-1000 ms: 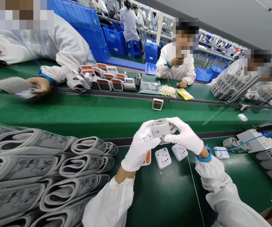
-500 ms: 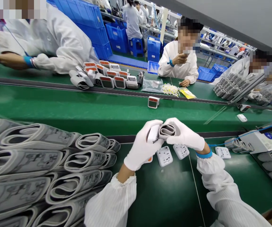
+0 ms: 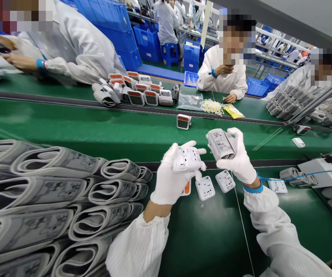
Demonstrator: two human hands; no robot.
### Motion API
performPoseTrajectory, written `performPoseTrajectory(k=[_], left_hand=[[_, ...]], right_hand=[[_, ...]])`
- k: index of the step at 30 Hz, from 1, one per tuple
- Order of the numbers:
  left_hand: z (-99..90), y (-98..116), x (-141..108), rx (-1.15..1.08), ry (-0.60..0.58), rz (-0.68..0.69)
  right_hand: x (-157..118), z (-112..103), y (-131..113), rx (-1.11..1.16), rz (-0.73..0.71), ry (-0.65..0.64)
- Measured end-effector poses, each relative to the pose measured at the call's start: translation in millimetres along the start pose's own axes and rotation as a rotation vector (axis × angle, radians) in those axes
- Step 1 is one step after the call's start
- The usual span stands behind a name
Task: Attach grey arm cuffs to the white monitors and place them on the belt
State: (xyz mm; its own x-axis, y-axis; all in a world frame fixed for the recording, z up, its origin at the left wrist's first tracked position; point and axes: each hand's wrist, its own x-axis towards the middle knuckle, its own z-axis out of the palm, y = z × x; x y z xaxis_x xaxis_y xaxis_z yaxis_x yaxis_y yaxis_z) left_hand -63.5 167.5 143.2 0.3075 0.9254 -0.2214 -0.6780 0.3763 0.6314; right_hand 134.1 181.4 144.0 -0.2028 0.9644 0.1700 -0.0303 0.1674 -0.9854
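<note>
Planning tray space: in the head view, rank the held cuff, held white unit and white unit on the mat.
Largest: the rolled cuff in the right hand. Unranked, as nearness misleads: the white unit in the left hand and the unit on the mat.

Our left glove [image 3: 170, 179] and right glove [image 3: 239, 163] look like soft, matt white cloth. The rolled cuff [image 3: 220, 144] we hold in the right is a smooth grey fabric with dark printing on it, and the casing [image 3: 186, 159] we hold in the left is matt white plastic. The green bench mat [image 3: 212, 234] beneath us has a smooth, glossy finish that catches the light.
</note>
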Motion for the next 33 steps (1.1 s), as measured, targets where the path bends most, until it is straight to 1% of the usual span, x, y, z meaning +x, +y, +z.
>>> performPoseTrajectory(k=[3,6,8,11,13,16,18,19,22,26,30,33], left_hand=[[3.7,-2.7,-2.7,0.043,0.020,0.023],[5.2,-6.1,-7.4,0.115,0.038,0.108],[4.7,-8.1,-10.2,0.169,0.025,0.148],[4.0,-10.0,-11.7,0.212,0.006,0.170],[4.5,-10.3,-11.1,0.214,0.031,0.174],[6.9,-9.5,-9.4,0.191,0.079,0.162],[8.8,-8.6,-8.6,0.170,0.102,0.143],[9.6,-8.4,-8.5,0.161,0.108,0.133],[10.2,-9.2,-8.0,0.152,0.101,0.129],[7.8,-11.8,-7.8,0.195,0.094,0.176],[7.2,-12.1,-11.0,0.271,0.077,0.260],[8.2,-13.3,-13.4,0.298,0.046,0.269]], right_hand=[[-0.2,0.6,1.4,0.116,-0.058,-0.033],[2.0,1.7,4.1,0.180,-0.044,-0.030],[4.8,2.0,6.7,0.212,0.040,-0.004],[10.0,-0.1,11.8,0.292,0.225,-0.001],[12.3,-2.5,14.3,0.360,0.274,-0.011],[11.3,-4.7,12.8,0.416,0.227,-0.066],[9.0,-3.6,9.1,0.398,0.211,-0.117],[7.9,-2.5,7.4,0.382,0.215,-0.122],[6.9,0.7,6.7,0.314,0.212,-0.055],[6.7,0.3,11.1,0.178,0.092,0.070],[-0.4,3.2,7.0,0.056,0.019,0.106],[-6.9,11.1,1.6,-0.070,-0.117,0.132]])
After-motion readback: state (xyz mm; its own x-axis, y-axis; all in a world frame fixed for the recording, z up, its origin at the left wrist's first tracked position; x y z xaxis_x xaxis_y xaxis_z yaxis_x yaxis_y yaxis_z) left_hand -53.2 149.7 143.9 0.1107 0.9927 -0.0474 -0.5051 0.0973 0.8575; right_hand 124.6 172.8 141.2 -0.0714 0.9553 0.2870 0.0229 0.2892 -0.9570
